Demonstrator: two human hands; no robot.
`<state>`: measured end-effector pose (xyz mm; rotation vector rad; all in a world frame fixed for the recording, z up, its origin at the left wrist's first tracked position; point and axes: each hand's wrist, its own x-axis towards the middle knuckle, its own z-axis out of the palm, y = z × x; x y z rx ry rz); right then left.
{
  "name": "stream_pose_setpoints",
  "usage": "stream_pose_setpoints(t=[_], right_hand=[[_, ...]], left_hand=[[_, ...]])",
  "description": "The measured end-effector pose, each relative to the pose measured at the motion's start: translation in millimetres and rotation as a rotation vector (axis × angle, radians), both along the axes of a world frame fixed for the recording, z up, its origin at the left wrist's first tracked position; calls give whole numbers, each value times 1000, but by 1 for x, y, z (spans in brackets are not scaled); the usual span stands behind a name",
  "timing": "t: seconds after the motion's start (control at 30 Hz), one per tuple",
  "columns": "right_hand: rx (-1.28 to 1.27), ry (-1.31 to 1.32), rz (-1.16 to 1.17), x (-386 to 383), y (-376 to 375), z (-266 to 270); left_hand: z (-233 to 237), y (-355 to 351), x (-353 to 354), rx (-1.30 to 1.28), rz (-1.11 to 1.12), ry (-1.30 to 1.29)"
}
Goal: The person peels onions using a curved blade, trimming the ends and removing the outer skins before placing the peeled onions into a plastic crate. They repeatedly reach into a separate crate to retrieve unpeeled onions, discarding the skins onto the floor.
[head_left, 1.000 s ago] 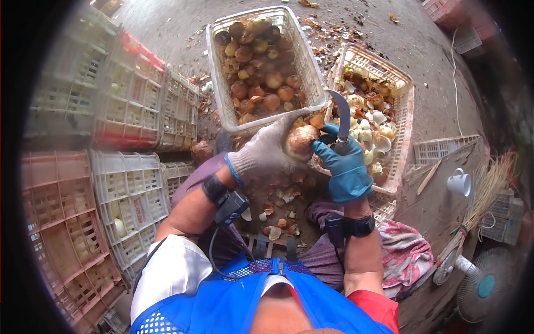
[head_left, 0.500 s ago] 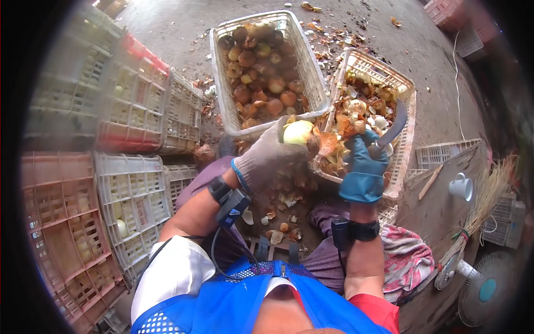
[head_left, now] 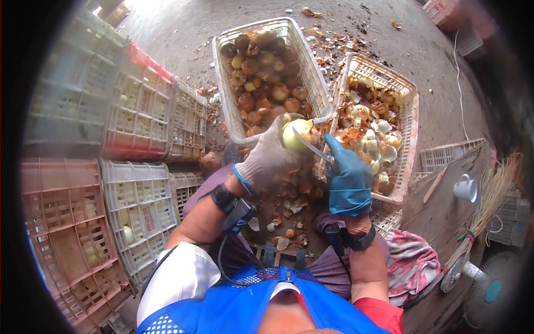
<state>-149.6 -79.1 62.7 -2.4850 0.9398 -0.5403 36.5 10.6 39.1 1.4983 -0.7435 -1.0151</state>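
Note:
In a pale knit glove, my left hand (head_left: 268,155) grips a partly peeled onion (head_left: 292,133), its pale flesh facing up and some brown skin on its right side. My right hand (head_left: 349,171), in a blue rubber glove, is wrapped round the handle of a curved knife (head_left: 316,148). The blade lies across the onion's right side, seemingly touching it. Beyond my left hand stands a white crate (head_left: 327,96) of unpeeled onions (head_left: 270,78). Right of it, a second crate (head_left: 410,139) holds onion skins and pale onion scraps (head_left: 374,139).
Stacked crates (head_left: 136,206) with peeled onions line the left side. Skins litter the floor (head_left: 167,33). On the right are a wooden board (head_left: 425,209), a white mug (head_left: 465,188), a straw broom (head_left: 486,206), a fan (head_left: 495,286) and a pink-white towel (head_left: 409,259).
My right hand has swung left and slightly down from over the scrap crate, bringing the knife blade onto the onion. The loose brown skin by the onion has gone. My left hand keeps its hold.

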Motion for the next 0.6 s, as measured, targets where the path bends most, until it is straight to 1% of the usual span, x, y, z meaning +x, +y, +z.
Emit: stream_pose_setpoints(t=[0.13, 0.2, 0.4, 0.6], right_hand=[[-134, 7, -19, 4, 2, 5], [-149, 10, -12, 4, 2, 6], [-146, -1, 2, 4, 4, 6], [-135, -5, 4, 1, 4, 2]], left_hand=[[-4, 1, -1, 14, -34, -95], [0, 2, -2, 14, -25, -133], [4, 1, -4, 50, -4, -118], [1, 0, -6, 68, -13, -157]])
